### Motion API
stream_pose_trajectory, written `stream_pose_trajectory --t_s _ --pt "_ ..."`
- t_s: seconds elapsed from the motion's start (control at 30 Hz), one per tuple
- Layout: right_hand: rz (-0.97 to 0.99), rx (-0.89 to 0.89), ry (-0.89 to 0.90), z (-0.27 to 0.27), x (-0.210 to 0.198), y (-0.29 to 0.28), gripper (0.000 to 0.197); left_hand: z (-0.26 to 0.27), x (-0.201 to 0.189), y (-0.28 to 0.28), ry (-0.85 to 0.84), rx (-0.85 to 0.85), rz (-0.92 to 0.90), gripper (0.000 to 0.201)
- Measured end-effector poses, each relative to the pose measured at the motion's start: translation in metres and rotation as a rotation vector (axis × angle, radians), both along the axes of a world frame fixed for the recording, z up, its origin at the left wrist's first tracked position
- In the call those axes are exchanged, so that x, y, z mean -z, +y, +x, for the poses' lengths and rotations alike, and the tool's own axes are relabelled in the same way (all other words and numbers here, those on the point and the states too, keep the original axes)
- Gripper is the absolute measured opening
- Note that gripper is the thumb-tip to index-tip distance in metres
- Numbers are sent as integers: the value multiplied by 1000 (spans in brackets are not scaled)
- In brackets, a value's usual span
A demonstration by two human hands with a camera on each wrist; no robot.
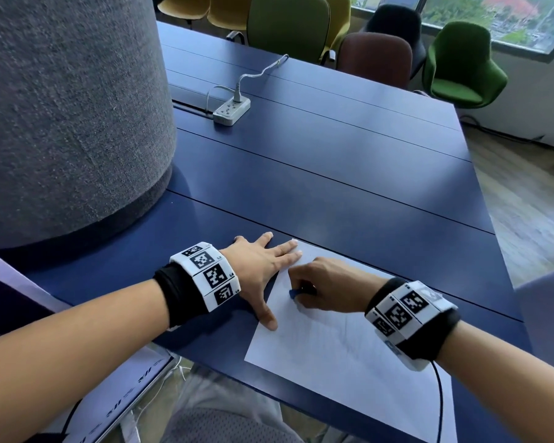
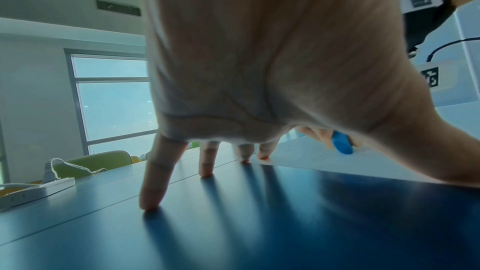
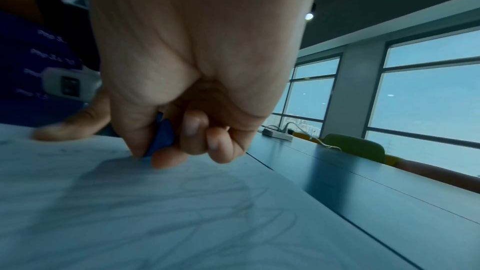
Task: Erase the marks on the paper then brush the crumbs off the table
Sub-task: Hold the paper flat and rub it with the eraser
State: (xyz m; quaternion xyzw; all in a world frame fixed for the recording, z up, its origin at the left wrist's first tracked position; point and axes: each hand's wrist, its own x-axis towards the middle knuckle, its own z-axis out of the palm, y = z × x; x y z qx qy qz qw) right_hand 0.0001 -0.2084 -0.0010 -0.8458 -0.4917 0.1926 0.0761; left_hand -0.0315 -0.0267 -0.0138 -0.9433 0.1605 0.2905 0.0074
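- A long dark-blue table (image 1: 349, 174) runs toward big windows, with green, yellow and brown chairs (image 1: 461, 65) lined up at 12 and 1 o'clock.
- A wide grey fabric-covered column (image 1: 61, 107) stands on the table at 10 o'clock.
- A white power strip (image 1: 231, 110) lies well beyond the hands at 12 o'clock, with a cable plugged in.
- The paper (image 1: 343, 346) sits at the near edge of the table, at 5 o'clock, turned at an angle, with faint pencil marks (image 3: 207, 213) across it.
- The left hand (image 1: 263, 270) is spread wide and flat: thumb pressing the paper's left edge, two fingertips on its far corner, the other fingertips on bare table.
- The right hand (image 1: 327, 286) is curled tight, pinching a blue eraser (image 1: 293, 293) between thumb and fingers.
- The eraser's tip touches the paper near its far corner, just beside the left hand.
- In the left wrist view, small dark specks (image 2: 309, 154) lie on the sheet beside the eraser.
- Both wrists wear black bands with white marker blocks.
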Motion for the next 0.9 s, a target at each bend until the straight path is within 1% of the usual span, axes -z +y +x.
stream_pose_trajectory --t_s 0.07,0.17,0.23,0.33,0.47,0.53,0.6,0.67,0.77,0.83,0.9 --pt "7 -23 35 -4 3 -3 8 0 0 0 1 0 2 138" --pt "-55 -84 124 -14 1 -4 5 -1 0 -1 -4 5 14 139" --pt "-46 -40 92 -9 0 -1 5 -1 -1 -1 -6 8 18 138" --pt "42 21 92 -5 6 -2 8 0 0 -2 -14 20 23 136" --pt "-30 -76 195 -19 4 -7 4 0 1 -2 -12 22 28 134" --pt "-24 -40 137 -15 2 -4 7 0 0 -2 -14 22 29 134" --pt "43 34 53 -8 5 -3 9 0 1 -2 -14 18 22 133" --pt "67 38 75 -10 8 -5 8 1 0 -2 -11 15 23 133" --pt "-37 -66 189 -20 5 -6 6 0 -1 -2 -8 11 30 134" --pt "-69 -46 157 -18 2 -4 6 0 -1 -2 -7 12 30 134" --pt "-35 -1 99 -15 3 -4 6 0 0 -1 -8 13 30 134"
